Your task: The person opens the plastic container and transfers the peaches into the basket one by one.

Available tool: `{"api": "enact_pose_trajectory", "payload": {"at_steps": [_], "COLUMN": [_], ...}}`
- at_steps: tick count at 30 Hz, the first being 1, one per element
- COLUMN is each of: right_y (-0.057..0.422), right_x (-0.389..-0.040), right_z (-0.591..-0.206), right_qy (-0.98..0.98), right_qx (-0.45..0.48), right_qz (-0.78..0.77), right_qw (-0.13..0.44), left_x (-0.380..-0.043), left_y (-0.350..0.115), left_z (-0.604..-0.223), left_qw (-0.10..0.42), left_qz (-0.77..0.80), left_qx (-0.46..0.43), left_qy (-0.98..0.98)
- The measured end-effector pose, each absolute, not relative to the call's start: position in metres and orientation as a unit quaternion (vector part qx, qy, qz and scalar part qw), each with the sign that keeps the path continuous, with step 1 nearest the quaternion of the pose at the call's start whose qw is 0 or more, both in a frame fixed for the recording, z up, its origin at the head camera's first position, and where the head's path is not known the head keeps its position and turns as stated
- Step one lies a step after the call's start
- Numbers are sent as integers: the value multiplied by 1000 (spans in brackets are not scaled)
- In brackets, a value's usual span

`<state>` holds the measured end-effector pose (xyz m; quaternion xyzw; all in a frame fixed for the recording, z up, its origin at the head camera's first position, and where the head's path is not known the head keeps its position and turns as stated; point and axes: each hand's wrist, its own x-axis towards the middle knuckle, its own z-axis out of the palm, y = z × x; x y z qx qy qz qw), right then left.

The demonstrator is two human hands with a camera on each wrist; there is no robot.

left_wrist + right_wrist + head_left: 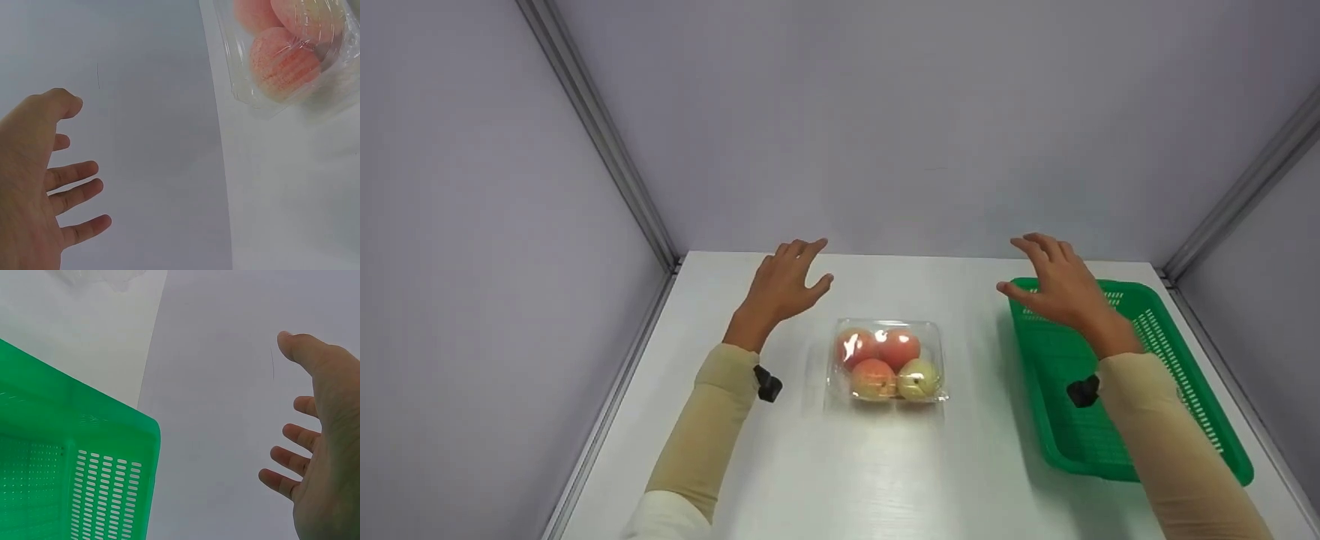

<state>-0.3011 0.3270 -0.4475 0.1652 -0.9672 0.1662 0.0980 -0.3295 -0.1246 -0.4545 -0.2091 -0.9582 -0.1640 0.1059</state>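
A clear plastic clamshell box [832, 382] stands on the white table, with several round fruits [877, 375] inside, most of them pink-red like peaches and one yellow-green. My left hand [784, 285] hovers up and left of the box, fingers spread and holding nothing. In the left wrist view the box's fruit [284, 62] shows at the upper right, apart from the fingers [76, 174]. Over the far end of a green plastic basket [1039, 405] my right hand [1061, 289] is raised, its fingers apart and nothing in them. The basket [107, 405] fills the lower left of the right wrist view.
The white table [877, 480] ends at a pale back wall [915, 135]. Side walls with grey metal corner posts [600, 127] close in the left and right. A small black device [769, 384] sits at the left wrist, another [1084, 391] at the right.
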Motion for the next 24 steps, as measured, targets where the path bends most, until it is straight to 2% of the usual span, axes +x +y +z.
{"api": "enact_pose_trajectory", "payload": {"at_steps": [24], "right_y": [307], "right_x": [-287], "right_z": [-456], "right_qy": [-954], "right_qx": [202], "right_qz": [176], "right_qw": [136], "left_x": [-311], "left_y": [-122], "left_z": [-475], "left_qw": [128], "left_qz": [-211], "left_qx": [-205], "left_qy": [-947]}}
